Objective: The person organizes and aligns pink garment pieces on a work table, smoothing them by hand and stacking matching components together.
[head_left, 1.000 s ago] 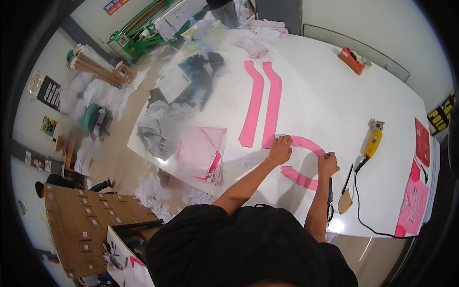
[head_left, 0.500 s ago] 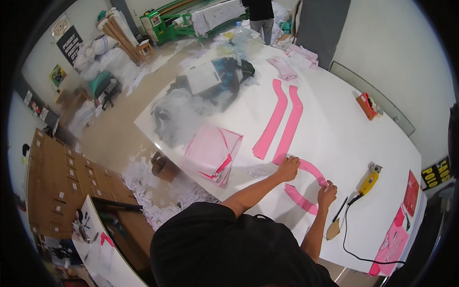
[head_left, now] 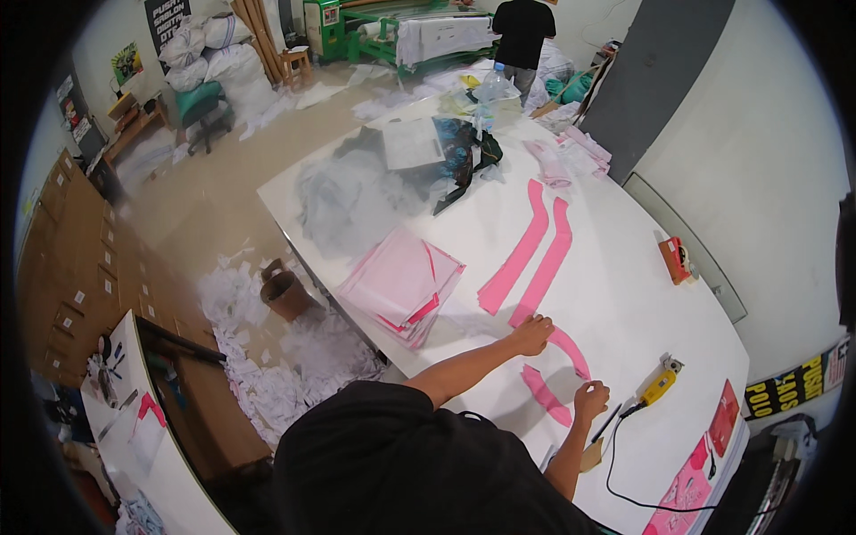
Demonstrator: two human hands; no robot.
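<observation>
My left hand (head_left: 533,332) presses with bent fingers on the upper end of a curved pink fabric strip (head_left: 567,346), close to two long pink strips (head_left: 513,267) lying side by side. My right hand (head_left: 592,398) pinches the lower end of the curved strip. A shorter pink piece (head_left: 546,397) lies left of it. Right of my right hand are a yellow corded electric cutter (head_left: 658,387), a dark pen-like tool (head_left: 605,421) and a small tan piece (head_left: 591,455). Stacked pale pink squares (head_left: 397,276) sit left of the strips, all on the white table (head_left: 624,312).
Grey and dark cloth (head_left: 357,187), bottles (head_left: 495,85) and folded pink fabric (head_left: 553,165) sit at the far end. A red tape dispenser (head_left: 673,260) is on the right. Boxes (head_left: 98,267), a bin (head_left: 285,294) and scraps are left. Another person (head_left: 522,36) stands at the back.
The camera has tilted up, bringing more of the room and the standing person into view. My hands remain on the curved strip, whose right end has bent slightly.
</observation>
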